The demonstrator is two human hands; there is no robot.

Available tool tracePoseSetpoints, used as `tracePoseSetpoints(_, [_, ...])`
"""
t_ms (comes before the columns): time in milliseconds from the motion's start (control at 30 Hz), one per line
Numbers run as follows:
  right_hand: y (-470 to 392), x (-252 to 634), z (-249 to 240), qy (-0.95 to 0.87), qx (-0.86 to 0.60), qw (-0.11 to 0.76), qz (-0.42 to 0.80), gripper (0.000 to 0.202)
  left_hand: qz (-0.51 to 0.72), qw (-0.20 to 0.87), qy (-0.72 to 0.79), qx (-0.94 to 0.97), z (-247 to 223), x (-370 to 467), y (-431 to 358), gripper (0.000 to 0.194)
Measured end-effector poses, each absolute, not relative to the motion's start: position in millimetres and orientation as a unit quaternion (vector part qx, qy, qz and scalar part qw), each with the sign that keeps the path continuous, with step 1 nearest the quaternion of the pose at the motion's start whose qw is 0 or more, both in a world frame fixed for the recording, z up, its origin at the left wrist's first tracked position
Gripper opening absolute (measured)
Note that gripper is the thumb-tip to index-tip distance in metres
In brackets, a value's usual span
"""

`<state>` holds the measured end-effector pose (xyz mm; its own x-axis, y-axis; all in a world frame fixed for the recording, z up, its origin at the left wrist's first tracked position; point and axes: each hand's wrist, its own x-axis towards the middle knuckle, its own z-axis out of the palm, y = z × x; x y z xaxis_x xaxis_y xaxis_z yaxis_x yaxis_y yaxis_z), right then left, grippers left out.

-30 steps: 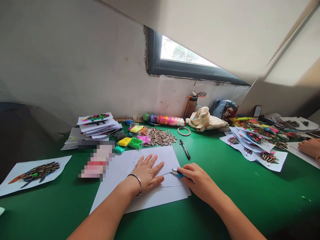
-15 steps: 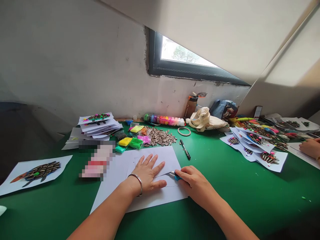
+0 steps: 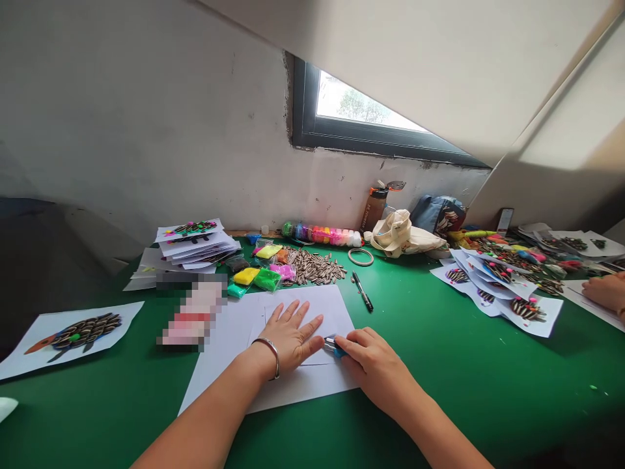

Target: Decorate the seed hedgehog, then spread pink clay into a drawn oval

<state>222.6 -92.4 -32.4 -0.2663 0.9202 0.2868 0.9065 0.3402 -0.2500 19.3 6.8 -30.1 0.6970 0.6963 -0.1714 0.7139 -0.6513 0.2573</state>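
Note:
White paper sheets [image 3: 227,365] lie on the green table, with lines marking a rectangle on the top one. My left hand [image 3: 290,339] presses flat on the paper, fingers spread, a silver bangle round its wrist. In my right hand [image 3: 374,355], at the paper's right side, is a utility knife [image 3: 336,348] with a blue handle. Its front end meets the paper close to my left thumb. Most of the knife is hidden by my fingers. Beyond the paper's right corner a black pen [image 3: 362,292] lies on the table.
Sunflower seeds [image 3: 317,267] and bagged coloured clay [image 3: 267,280] lie behind the paper. Seed pictures are in a left stack [image 3: 205,251], a right pile [image 3: 498,290] and on a single sheet [image 3: 117,332]. Another person's hand [image 3: 605,290] rests at the far right.
My right hand has moved a little left with the utility knife, bringing its tip closer to my left thumb. My left hand stays spread on the paper.

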Motion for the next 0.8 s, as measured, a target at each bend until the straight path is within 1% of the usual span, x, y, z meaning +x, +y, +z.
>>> tracePoseSetpoints(433, [-91, 198, -31, -0.806, -0.555, 0.208, -0.002, 0.032, -0.025, 0.18, 0.398, 0.899, -30, 19, 10, 0.059])
tracePoseSetpoints(633, [-88, 188, -33, -0.812, -0.545, 0.208, 0.003, 0.035, -0.029, 0.193, 0.398, 0.896, -24, 20, 12, 0.06])
tracePoseSetpoints(800, [-85, 183, -31, -0.813, -0.543, 0.208, 0.014, 0.031, -0.036, 0.209, 0.395, 0.894, -17, 21, 12, 0.062])
